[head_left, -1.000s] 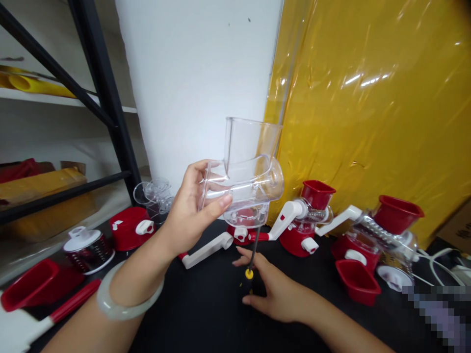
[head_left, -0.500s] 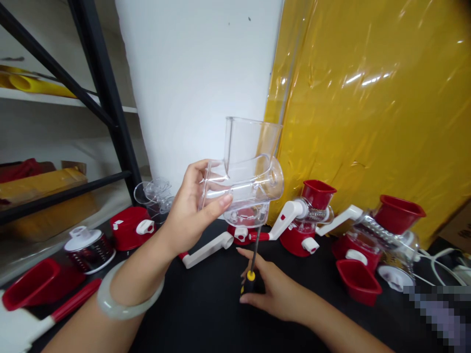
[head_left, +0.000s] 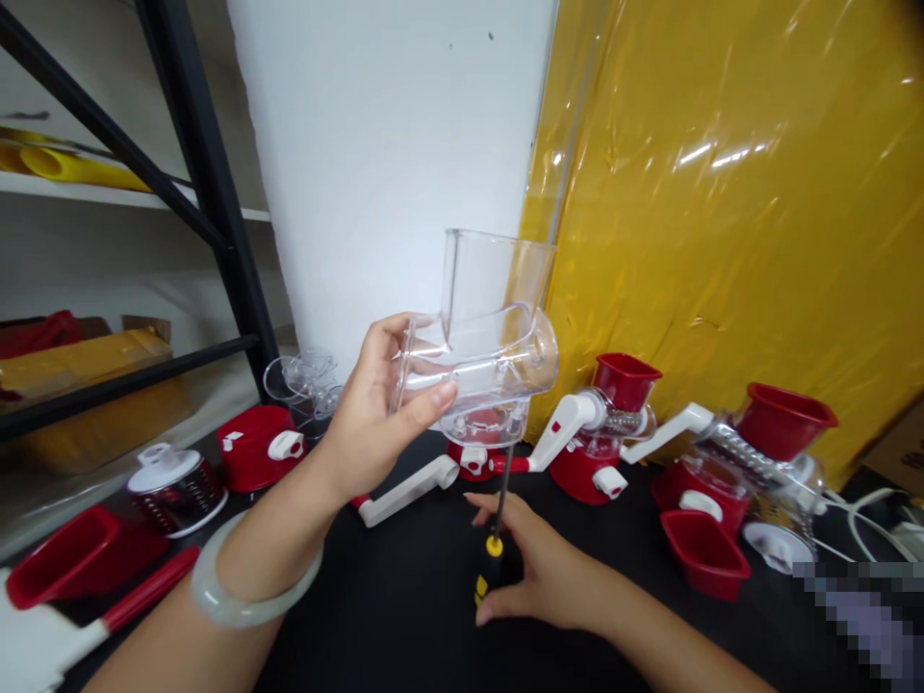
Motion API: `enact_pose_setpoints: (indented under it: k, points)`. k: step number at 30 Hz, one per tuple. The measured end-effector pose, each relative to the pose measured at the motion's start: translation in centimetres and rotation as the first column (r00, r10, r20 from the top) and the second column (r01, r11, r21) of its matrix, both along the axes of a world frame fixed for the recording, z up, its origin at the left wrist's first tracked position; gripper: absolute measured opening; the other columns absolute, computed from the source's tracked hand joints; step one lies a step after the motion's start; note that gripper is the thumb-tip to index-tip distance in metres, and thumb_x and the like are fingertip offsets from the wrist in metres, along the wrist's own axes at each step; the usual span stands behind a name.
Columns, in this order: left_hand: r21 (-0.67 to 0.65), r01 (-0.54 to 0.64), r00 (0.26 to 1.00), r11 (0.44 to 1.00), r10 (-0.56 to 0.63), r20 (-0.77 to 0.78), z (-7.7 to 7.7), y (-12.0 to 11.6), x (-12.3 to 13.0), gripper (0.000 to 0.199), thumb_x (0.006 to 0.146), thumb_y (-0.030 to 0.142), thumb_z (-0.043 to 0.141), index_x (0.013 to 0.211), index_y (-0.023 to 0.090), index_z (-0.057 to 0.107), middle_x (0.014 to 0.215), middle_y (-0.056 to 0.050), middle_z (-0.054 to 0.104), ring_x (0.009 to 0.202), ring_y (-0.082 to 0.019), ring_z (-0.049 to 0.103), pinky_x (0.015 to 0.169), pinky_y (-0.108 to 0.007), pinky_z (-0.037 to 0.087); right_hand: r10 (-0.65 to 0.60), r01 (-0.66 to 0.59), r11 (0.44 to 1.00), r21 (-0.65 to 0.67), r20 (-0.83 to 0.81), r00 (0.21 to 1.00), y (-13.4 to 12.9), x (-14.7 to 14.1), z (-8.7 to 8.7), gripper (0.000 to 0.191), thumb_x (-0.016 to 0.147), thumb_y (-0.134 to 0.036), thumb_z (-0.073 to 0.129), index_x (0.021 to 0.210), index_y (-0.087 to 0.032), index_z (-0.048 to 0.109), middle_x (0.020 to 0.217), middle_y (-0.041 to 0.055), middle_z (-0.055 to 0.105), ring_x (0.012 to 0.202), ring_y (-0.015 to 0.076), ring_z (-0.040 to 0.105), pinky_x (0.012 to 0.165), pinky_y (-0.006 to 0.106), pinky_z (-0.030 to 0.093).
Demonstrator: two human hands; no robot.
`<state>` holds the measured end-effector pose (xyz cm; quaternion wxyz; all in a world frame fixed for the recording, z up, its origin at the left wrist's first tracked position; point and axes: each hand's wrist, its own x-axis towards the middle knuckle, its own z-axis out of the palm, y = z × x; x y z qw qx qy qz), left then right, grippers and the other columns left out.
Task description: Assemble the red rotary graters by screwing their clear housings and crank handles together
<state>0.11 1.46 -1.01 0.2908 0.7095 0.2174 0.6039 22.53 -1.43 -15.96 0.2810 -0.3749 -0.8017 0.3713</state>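
Note:
My left hand (head_left: 394, 395) is closed around one end of a clear plastic rotary grater housing (head_left: 498, 337), held up above the table with its square chute pointing upward. The thumb lies along the tube's near side. Below it, my right hand (head_left: 530, 568) grips a screwdriver (head_left: 489, 576) with a black and yellow handle. The thumb presses on the handle near its bottom, and the index finger stretches past the shaft. The shaft points up to the round foot of the housing; its tip cannot be made out clearly through the plastic.
Assembled rotary graters (head_left: 606, 433) with red bases stand at the right, beside a red hopper (head_left: 705, 553). On the left are a red base (head_left: 260, 448), a grating drum (head_left: 175, 491) and another red hopper (head_left: 79, 553). A white crank (head_left: 408, 491) lies behind my hands. A black shelf frame (head_left: 209, 192) rises at left.
The screwdriver handle has shifted slightly down and stands a bit more upright, with my right thumb and fingers moved around it. My left hand and the clear housing are almost unmoved.

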Motion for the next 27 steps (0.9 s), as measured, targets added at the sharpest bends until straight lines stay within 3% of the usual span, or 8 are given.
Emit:
enact_pose_setpoints:
  k: [3, 7, 11, 15, 18, 21, 24, 27]
  points:
    - [0.001, -0.002, 1.0, 1.0, 0.002, -0.001, 0.0, 0.0, 0.0, 0.055, 0.08, 0.044, 0.075, 0.123, 0.028, 0.046, 0.113, -0.005, 0.058, 0.096, -0.022, 0.065, 0.081, -0.035, 0.059, 0.072, -0.072, 0.997, -0.014, -0.05, 0.996, -0.1, 0.0, 0.3, 0.098, 0.068, -0.029, 0.092, 0.151, -0.025, 0.041, 0.136, 0.0106, 0.057, 0.123, 0.0264, 0.055, 0.108, 0.042, 0.044]
    - [0.002, 0.002, 1.0, 1.0, -0.002, 0.006, 0.1, 0.0, 0.1, 0.054, 0.08, 0.044, 0.075, 0.123, 0.028, 0.046, 0.112, -0.005, 0.058, 0.097, -0.021, 0.065, 0.083, -0.034, 0.058, 0.108, -0.122, 0.983, -0.139, -0.105, 0.989, -0.5, -0.3, 0.7, 0.074, 0.083, -0.016, 0.076, 0.149, -0.025, 0.044, 0.109, 0.0044, 0.071, 0.097, 0.0194, 0.068, 0.09, 0.035, 0.054]
    - [0.029, -0.024, 1.0, 0.999, 0.023, 0.011, 0.1, 0.3, -0.3, 0.053, 0.081, 0.044, 0.074, 0.122, 0.027, 0.046, 0.114, -0.006, 0.058, 0.099, -0.022, 0.064, 0.084, -0.034, 0.058, 0.087, -0.1, 0.982, -0.162, -0.086, 0.992, -0.7, -0.5, 0.7, 0.067, 0.083, -0.013, 0.072, 0.145, -0.026, 0.049, 0.11, 0.0041, 0.072, 0.085, 0.0167, 0.069, 0.077, 0.03, 0.055]
    - [0.051, -0.067, 0.995, 0.996, 0.063, 0.071, 0.7, 1.0, -1.4, 0.053, 0.08, 0.044, 0.075, 0.122, 0.026, 0.049, 0.117, -0.007, 0.058, 0.095, -0.019, 0.065, 0.076, -0.029, 0.057, 0.112, -0.115, 0.983, -0.142, -0.03, 0.993, -0.4, -0.2, 1.3, 0.061, 0.083, -0.012, 0.07, 0.141, -0.025, 0.053, 0.107, 0.0027, 0.072, 0.087, 0.0168, 0.07, 0.08, 0.03, 0.056]
    - [0.0, -0.119, 0.985, 0.993, 0.119, 0.128, 1.7, 1.1, -2.2, 0.054, 0.079, 0.048, 0.074, 0.122, 0.024, 0.05, 0.107, -0.006, 0.062, 0.092, -0.019, 0.065, 0.071, -0.028, 0.056, 0.142, -0.141, 0.981, -0.136, -0.002, 0.99, -0.2, 0.4, 2.1, 0.053, 0.084, -0.011, 0.066, 0.134, -0.024, 0.056, 0.106, 0.0024, 0.071, 0.088, 0.0172, 0.07, 0.083, 0.032, 0.057]
    - [-0.055, -0.145, 0.981, 0.988, 0.151, 0.122, 2.2, 1.1, -3.3, 0.054, 0.079, 0.052, 0.073, 0.118, 0.023, 0.05, 0.1, -0.005, 0.063, 0.09, -0.02, 0.066, 0.068, -0.029, 0.055, 0.096, -0.095, 0.995, -0.04, 0.035, 0.995, -0.5, 1.7, 2.8, 0.046, 0.087, -0.015, 0.063, 0.131, -0.023, 0.055, 0.107, 0.0031, 0.07, 0.091, 0.018, 0.068, 0.087, 0.034, 0.056]
    - [-0.029, -0.201, 0.979, 0.979, 0.202, 0.018, 1.0, 1.2, -5.7, 0.059, 0.073, 0.052, 0.078, 0.115, 0.022, 0.05, 0.107, -0.006, 0.061, 0.092, -0.02, 0.065, 0.071, -0.032, 0.055, -0.024, 0.024, 1.0, 0.004, 0.042, 0.999, -1.6, 4.0, 2.9, 0.034, 0.092, -0.027, 0.06, 0.125, -0.02, 0.054, 0.105, 0.0055, 0.068, 0.083, 0.018, 0.066, 0.077, 0.034, 0.055]
    - [0.15, -0.257, 0.957, 0.955, 0.231, 0.174, -1.8, 0.9, -8.2, 0.074, 0.064, 0.064, 0.078, 0.121, 0.029, 0.044, 0.111, 0.003, 0.056, 0.095, -0.018, 0.062, 0.076, -0.034, 0.055, -0.185, 0.187, 0.98, 0.068, -0.031, 0.982, -3.0, 6.1, 2.5, 0.028, 0.096, -0.044, 0.058, 0.11, -0.021, 0.054, 0.102, 0.0064, 0.065, 0.084, 0.0208, 0.065, 0.075, 0.036, 0.055]
